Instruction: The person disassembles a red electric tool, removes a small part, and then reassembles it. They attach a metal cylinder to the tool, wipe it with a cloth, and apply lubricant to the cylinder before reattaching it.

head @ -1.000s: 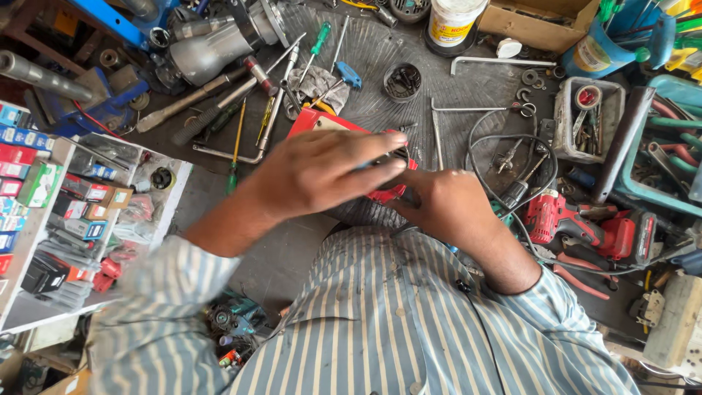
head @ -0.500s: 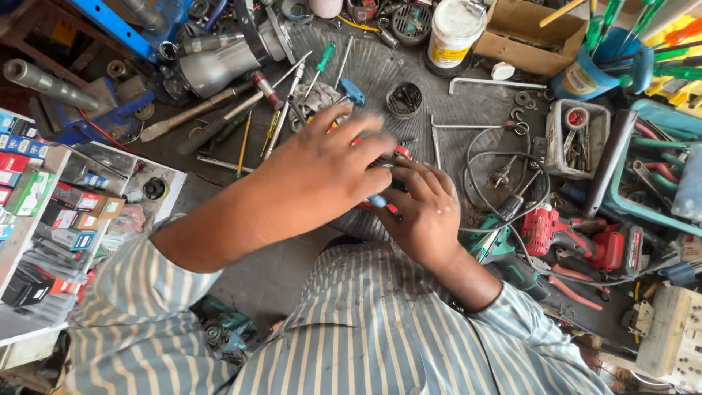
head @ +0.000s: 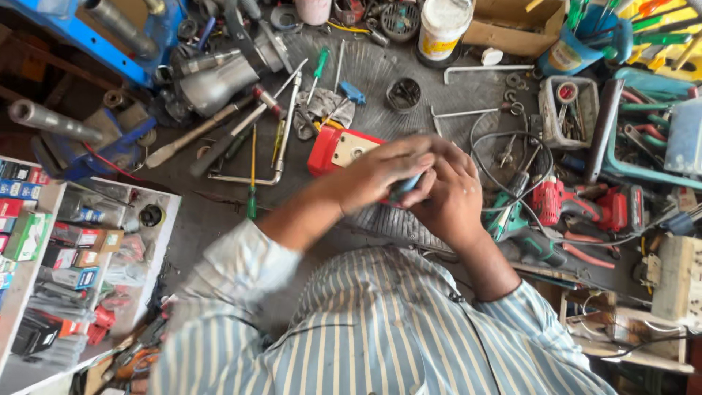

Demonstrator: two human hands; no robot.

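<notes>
Both hands are curled and pressed together over the tabletop (head: 409, 80). The left hand (head: 380, 175) and right hand (head: 450, 194) pinch a small blue-grey part (head: 404, 187) between their fingers. Just behind them lies a red tool (head: 340, 150); a red drill (head: 556, 201) sits to the right.

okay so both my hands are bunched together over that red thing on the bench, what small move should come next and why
Probably spread the fingers a little. The left hand and right hand are pressed together around a small bluish-grey part, nearly hiding it, and they also cover most of the red casing underneath.
</notes>
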